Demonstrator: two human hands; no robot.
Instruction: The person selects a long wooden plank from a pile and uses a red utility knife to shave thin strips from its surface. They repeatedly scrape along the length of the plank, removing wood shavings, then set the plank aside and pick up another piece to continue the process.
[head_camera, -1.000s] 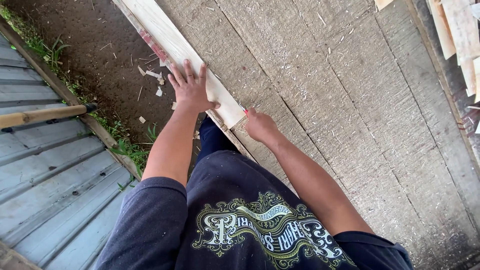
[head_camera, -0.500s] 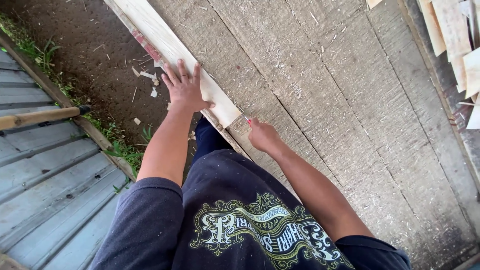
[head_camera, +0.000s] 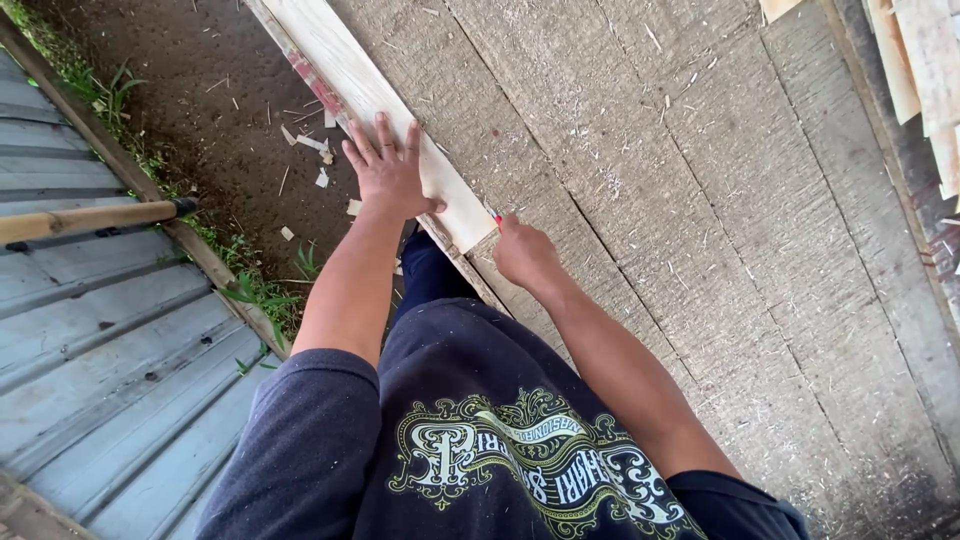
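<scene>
- The left hand (head_camera: 388, 170) lies flat on a pale wooden plank (head_camera: 375, 100), its fingers spread and pointing away from the person, palm pressing down near the plank's near end.
- The right hand (head_camera: 525, 255) sits just to the right of that end, curled shut around a small thing with a red tip (head_camera: 498, 219); it may be a pencil, but too little of it shows to be sure.
- The red tip meets the plank's near corner, or comes very close to it.
- The 2 hands are apart, the left one ahead of the right, with the plank's end between them.
- The plank runs away from the left hand along the left edge of the desk (head_camera: 700, 250), a broad surface of rough grey boards dusted with sawdust.
- Left of the left hand, below the desk edge, lies dark soil (head_camera: 200, 110) scattered with pale wood chips (head_camera: 315, 145).
- Further left, a strip of grass (head_camera: 240, 290) borders sheets of grey corrugated metal (head_camera: 110, 350), and a wooden handle (head_camera: 85, 222) lies across them.
- Far right of the right hand, beyond the desk, pale wood offcuts (head_camera: 925, 70) are stacked.
- Near the camera, the person's dark shirt with a printed design (head_camera: 530, 470) fills the lower view.
</scene>
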